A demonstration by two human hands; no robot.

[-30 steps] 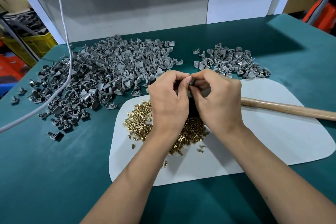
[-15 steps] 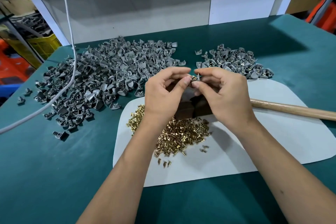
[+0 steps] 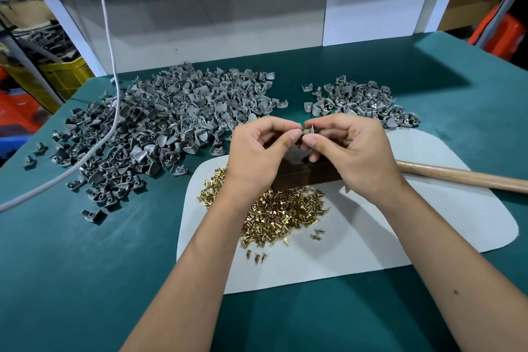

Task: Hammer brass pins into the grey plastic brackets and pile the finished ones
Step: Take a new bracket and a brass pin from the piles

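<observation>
My left hand and my right hand meet above the white mat, fingertips together. Between them they pinch one small grey bracket with a brass pin head showing in it. A heap of loose brass pins lies on the mat under my wrists. A dark block sits just behind the pins, partly hidden by my hands. The big pile of grey brackets spreads to the left. A smaller pile of brackets with brass in them lies at the back right.
A wooden hammer handle lies across the white mat on the right, its head hidden behind my right hand. A white cable hangs down over the left pile. The green tabletop ends at a grey back wall.
Both hands have lifted away from the block and moved further up from the mat, still holding the bracket together. The brass pin head now shows between my fingertips.
</observation>
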